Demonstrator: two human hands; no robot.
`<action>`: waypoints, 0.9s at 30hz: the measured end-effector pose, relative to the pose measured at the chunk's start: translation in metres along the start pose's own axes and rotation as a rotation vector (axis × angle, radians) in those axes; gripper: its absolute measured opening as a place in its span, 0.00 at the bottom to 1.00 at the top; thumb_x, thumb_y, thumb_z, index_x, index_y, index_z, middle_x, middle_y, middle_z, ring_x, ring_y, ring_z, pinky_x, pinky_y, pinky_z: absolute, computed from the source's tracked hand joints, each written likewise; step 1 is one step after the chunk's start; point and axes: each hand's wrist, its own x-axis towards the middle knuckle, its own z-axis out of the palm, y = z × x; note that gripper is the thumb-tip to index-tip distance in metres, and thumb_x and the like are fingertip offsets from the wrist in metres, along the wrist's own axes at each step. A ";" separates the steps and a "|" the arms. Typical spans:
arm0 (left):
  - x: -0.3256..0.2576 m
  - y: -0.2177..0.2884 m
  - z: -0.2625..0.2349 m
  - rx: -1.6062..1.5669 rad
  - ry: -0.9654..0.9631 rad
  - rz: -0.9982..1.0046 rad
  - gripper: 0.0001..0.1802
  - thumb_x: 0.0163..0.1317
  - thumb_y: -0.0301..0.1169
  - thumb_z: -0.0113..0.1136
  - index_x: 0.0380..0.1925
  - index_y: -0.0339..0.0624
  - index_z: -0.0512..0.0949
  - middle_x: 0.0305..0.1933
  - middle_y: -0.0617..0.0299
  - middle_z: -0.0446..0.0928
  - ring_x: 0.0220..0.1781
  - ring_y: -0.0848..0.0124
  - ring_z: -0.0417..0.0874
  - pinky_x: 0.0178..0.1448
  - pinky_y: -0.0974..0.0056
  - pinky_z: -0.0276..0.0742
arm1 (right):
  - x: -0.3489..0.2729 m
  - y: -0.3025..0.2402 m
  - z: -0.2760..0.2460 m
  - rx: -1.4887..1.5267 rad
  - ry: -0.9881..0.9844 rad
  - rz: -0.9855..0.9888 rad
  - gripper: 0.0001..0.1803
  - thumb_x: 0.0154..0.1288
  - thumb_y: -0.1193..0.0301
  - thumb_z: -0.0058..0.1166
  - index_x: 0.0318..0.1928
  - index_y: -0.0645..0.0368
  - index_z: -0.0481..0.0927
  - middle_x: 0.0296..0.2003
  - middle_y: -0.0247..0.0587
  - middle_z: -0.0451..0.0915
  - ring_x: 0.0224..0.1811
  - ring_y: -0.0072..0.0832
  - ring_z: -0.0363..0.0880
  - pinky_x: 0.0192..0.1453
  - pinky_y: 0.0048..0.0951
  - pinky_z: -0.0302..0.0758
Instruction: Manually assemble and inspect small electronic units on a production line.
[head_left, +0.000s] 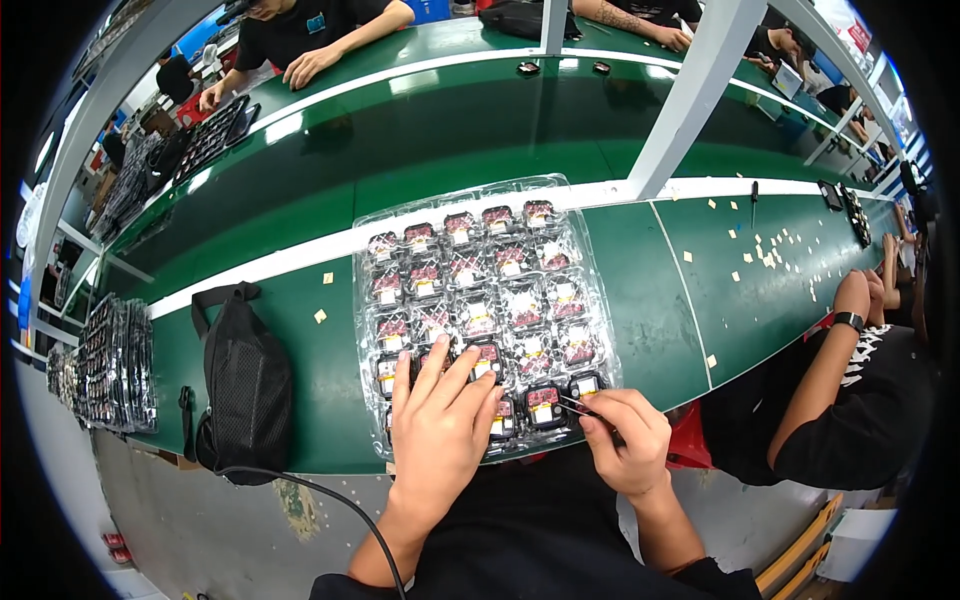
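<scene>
Right hand: thumb and fingers pinched closed on slim dark tweezers, their tips at a small black square module with a red-and-white face.
Left hand: palm down, fingers loosely spread, over the near-left part of the tray; whether it grips any module, cannot tell.
Clear plastic compartmented tray: on the green-topped bench, directly before the person; similar modules in rows, that module in the nearest row.
Black fabric bag with strap: left of the tray.
Stacked clear-and-dark plastic trays: farther left.
Small pale yellow squares: strewn mainly to the right.
Slim dark screwdriver: beyond most squares.
Grey metal post: at the bench's far edge.
Co-worker's bare hand: across the far green surface, upper left.
</scene>
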 end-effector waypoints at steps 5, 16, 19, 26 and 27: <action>-0.001 -0.003 -0.002 -0.015 -0.026 0.013 0.13 0.61 0.32 0.73 0.45 0.41 0.89 0.61 0.55 0.84 0.70 0.48 0.78 0.78 0.38 0.60 | 0.000 0.001 0.000 0.001 -0.001 0.016 0.11 0.57 0.80 0.71 0.41 0.64 0.85 0.37 0.46 0.86 0.33 0.39 0.87 0.36 0.34 0.83; -0.017 -0.067 -0.026 -0.350 0.395 -0.277 0.18 0.65 0.29 0.67 0.53 0.31 0.82 0.62 0.45 0.80 0.71 0.46 0.76 0.75 0.49 0.68 | 0.000 0.069 -0.017 0.336 0.303 0.453 0.09 0.76 0.75 0.59 0.49 0.68 0.82 0.36 0.38 0.84 0.29 0.16 0.76 0.32 0.21 0.73; -0.040 -0.093 -0.004 -0.562 0.424 -0.418 0.18 0.74 0.32 0.59 0.55 0.28 0.79 0.63 0.46 0.79 0.68 0.54 0.78 0.74 0.54 0.69 | 0.003 0.090 -0.021 0.435 0.244 0.640 0.10 0.77 0.74 0.58 0.51 0.68 0.81 0.35 0.36 0.84 0.29 0.15 0.76 0.32 0.19 0.73; -0.050 -0.104 0.009 -0.757 0.499 -0.435 0.23 0.80 0.39 0.50 0.56 0.25 0.78 0.58 0.47 0.80 0.62 0.61 0.81 0.72 0.55 0.74 | 0.007 0.083 -0.010 0.110 0.153 0.471 0.08 0.72 0.74 0.63 0.46 0.67 0.84 0.33 0.41 0.84 0.31 0.21 0.79 0.35 0.25 0.75; -0.051 -0.104 0.008 -0.732 0.450 -0.431 0.23 0.82 0.38 0.48 0.57 0.24 0.76 0.58 0.47 0.80 0.61 0.62 0.82 0.70 0.56 0.75 | 0.011 0.079 -0.010 0.100 0.163 0.458 0.08 0.72 0.74 0.63 0.46 0.66 0.84 0.33 0.42 0.84 0.31 0.23 0.80 0.36 0.25 0.75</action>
